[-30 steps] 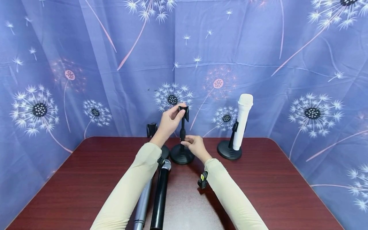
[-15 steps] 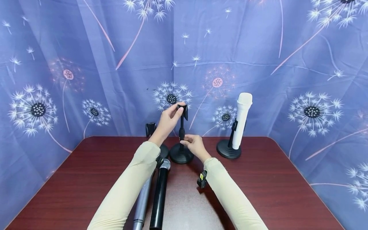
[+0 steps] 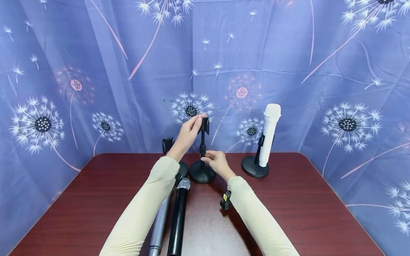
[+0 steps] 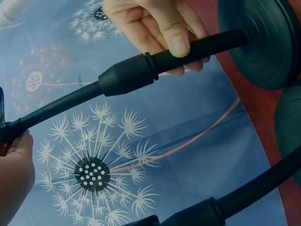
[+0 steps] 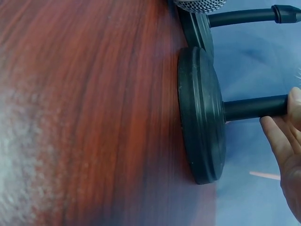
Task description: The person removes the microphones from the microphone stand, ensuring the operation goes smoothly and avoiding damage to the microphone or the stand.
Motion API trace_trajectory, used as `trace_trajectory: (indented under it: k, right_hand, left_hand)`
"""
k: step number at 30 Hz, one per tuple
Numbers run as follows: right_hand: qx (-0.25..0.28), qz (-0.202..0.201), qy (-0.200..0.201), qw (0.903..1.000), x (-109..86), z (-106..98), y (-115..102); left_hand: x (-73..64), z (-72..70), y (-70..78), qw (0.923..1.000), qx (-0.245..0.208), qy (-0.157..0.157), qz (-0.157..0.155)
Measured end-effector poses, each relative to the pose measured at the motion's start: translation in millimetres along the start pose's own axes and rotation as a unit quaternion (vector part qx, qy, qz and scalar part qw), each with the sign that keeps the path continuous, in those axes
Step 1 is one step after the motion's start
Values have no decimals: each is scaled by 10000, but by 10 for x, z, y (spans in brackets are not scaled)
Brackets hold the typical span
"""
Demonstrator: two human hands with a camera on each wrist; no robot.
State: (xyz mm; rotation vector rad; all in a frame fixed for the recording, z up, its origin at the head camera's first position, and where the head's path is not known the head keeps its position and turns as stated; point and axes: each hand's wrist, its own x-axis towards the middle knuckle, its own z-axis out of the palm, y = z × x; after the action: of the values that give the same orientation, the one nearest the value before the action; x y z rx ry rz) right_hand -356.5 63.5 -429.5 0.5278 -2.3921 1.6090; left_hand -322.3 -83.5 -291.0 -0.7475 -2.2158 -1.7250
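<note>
A black microphone stand (image 3: 202,172) with a round base stands upright near the table's back edge. My left hand (image 3: 188,134) holds the clip at its top between thumb and fingers; in the left wrist view only part of that hand (image 4: 16,174) shows at the clip. Lower down, my right hand (image 3: 218,163) pinches the pole below the collar. The right wrist view shows the right hand's fingers (image 5: 282,136) on the pole, with the round base (image 5: 202,117) flat on the table.
Left of it is a second black stand (image 3: 168,144), partly behind my left arm. A black microphone (image 3: 178,220) and a silver one (image 3: 159,225) lie on the table (image 3: 105,192). At right, a white microphone (image 3: 269,135) leans in a third stand (image 3: 255,167). A patterned curtain (image 3: 153,92) hangs behind.
Both hands keep their places on the stand. My left thumb has shifted slightly at the clip; the stand and microphones stay put.
</note>
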Motion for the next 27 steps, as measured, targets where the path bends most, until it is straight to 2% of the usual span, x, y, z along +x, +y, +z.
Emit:
trace_trajectory:
  k: [3,6,10,18,27]
  right_hand:
    - [89,-28,24,10000,-5,-8,2]
    - [100,37,-38,9999,-26,-11,0]
    - [28,174,-97,9998,-33,-22,-13]
    - [70,243,-102,9996,19,-57,-73]
    - [182,336,-325,9987,-10,-80,-36]
  left_hand:
    - [-69,39,156,9996,256,54,103]
    - [-90,73,105,9984,520,158,174]
    - [-19,91,-133,9980,565,226,197]
    - [-33,115,-119,9973,608,348,203]
    - [-174,171,-340,9946,1014,77,-193]
